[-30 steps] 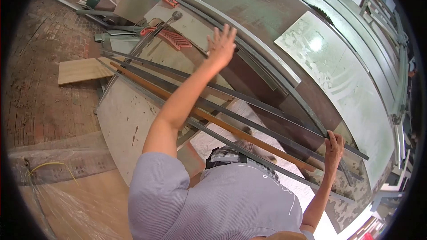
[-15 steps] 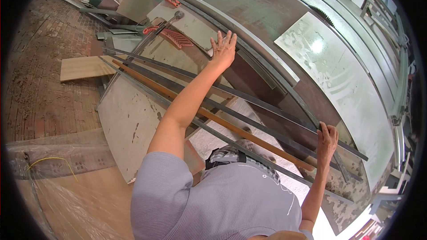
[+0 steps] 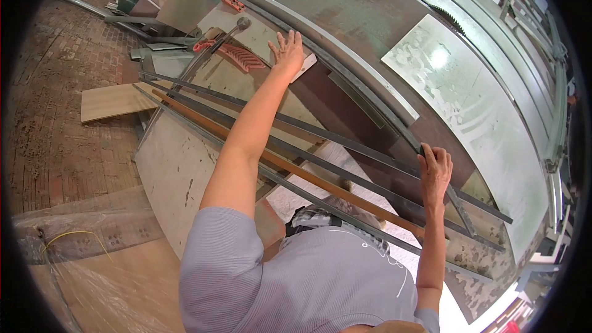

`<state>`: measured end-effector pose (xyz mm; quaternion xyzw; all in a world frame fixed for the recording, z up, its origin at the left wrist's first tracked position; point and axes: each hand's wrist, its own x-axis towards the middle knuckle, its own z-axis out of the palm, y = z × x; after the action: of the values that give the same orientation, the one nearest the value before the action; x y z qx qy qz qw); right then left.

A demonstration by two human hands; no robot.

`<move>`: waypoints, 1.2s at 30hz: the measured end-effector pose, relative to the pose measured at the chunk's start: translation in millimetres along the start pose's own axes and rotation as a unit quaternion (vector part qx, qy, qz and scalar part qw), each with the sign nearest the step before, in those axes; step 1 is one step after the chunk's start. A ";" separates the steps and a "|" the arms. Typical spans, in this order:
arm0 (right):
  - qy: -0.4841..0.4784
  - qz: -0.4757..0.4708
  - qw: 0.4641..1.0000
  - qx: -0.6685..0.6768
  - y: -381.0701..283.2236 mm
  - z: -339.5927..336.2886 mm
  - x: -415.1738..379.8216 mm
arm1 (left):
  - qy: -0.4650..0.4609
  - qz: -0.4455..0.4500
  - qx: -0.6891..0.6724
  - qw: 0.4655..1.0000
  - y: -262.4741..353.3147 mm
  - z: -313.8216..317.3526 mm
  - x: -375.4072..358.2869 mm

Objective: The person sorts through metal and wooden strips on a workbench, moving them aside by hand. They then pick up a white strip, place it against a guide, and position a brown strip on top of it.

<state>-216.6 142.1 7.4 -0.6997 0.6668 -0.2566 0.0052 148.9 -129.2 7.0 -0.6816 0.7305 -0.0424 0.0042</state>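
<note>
My left hand (image 3: 288,57) is open, its fingers spread against a long dark metal bar (image 3: 354,89) that slants across the work surface. Partly under that palm sits a short pale strip (image 3: 306,68). My right hand (image 3: 436,171) is closed on the near end of the same bar, fingers bent over its edge. Just below the right hand, a short dark metal piece (image 3: 462,213) lies at an angle. Several long metal bars cross beneath my forearms, among them a rusty orange-brown bar (image 3: 345,194).
Beyond the left hand lie a red-orange ribbed tool (image 3: 245,60), a long-handled tool with a round head (image 3: 243,23) and an orange block-shaped tool (image 3: 232,2). A pale sheet (image 3: 456,71) and a toothed dark blade (image 3: 447,18) are at right. A wooden board (image 3: 114,100) juts out left.
Both hands have moved up and to the left, the right one with the near end of the dark bar. The short angled metal piece has shifted the same way.
</note>
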 end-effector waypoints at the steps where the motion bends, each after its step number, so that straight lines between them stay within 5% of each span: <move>1: 0.000 0.003 1.000 -0.003 -3.4 2.3 2.8 | -0.008 -0.006 0.002 1.000 -4.4 -1.2 2.5; 9: 0.007 0.003 1.000 -0.016 -13.1 10.8 13.0 | 0.002 -0.011 -0.041 0.999 -10.3 -8.7 2.2; 11: 0.006 0.005 1.000 -0.013 -12.9 12.3 11.2 | 0.113 0.042 -0.076 0.990 13.6 -12.8 -27.5; 18: 0.016 -0.002 1.000 -0.023 -16.0 7.9 11.8 | 0.100 0.098 -0.035 0.990 42.6 3.8 -67.7; 36: -0.038 0.079 0.996 0.022 31.4 -47.9 -47.5 | 0.055 0.080 -0.023 0.995 45.6 4.7 -65.1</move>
<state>-262.3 199.2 21.3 -0.6534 0.7136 -0.2435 0.0666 108.4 -61.6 -4.1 -0.6176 0.7826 -0.0622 -0.0479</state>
